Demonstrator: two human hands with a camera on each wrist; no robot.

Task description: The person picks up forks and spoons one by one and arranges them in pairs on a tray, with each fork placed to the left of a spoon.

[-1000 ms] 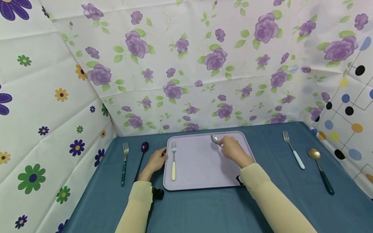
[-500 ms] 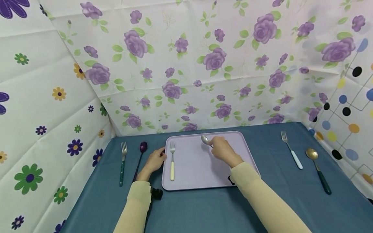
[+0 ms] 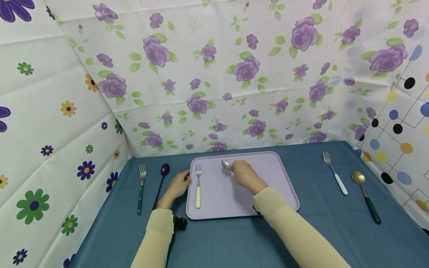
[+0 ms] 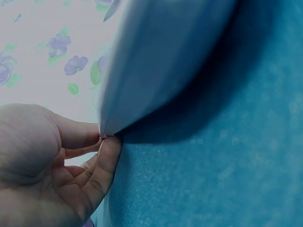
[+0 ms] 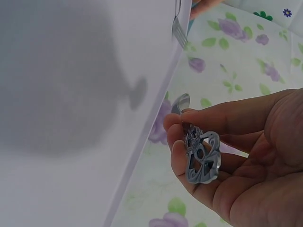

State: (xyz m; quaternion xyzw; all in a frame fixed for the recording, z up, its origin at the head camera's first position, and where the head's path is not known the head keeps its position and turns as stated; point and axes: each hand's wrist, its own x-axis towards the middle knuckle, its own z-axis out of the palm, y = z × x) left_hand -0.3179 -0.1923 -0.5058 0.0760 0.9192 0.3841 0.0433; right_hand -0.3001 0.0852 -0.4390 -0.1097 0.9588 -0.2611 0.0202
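Note:
A lilac tray (image 3: 218, 199) lies on the blue-green cloth, with a yellow-handled fork (image 3: 198, 186) along its left side. My left hand (image 3: 176, 185) pinches the tray's left edge between thumb and forefinger, seen close up in the left wrist view where the tray (image 4: 156, 56) slopes away. Over the tray's upper middle, my right hand (image 3: 247, 175) holds a silver spoon (image 3: 226, 163), bowl pointing left. Its ornate openwork handle end (image 5: 203, 158) sticks out of the fingers in the right wrist view. The spoon's shadow falls on the tray.
Left of the tray lie a fork with a dark green handle (image 3: 140, 193) and a dark purple spoon (image 3: 164, 169), partly behind the left wrist. To the right are a white-handled fork (image 3: 336, 175) and a gold spoon with green handle (image 3: 368, 199). Floral sheets (image 3: 228, 82) enclose the table.
My right hand has moved left across the tray with the silver spoon, from the right side to the middle. The left hand stays at the tray's edge.

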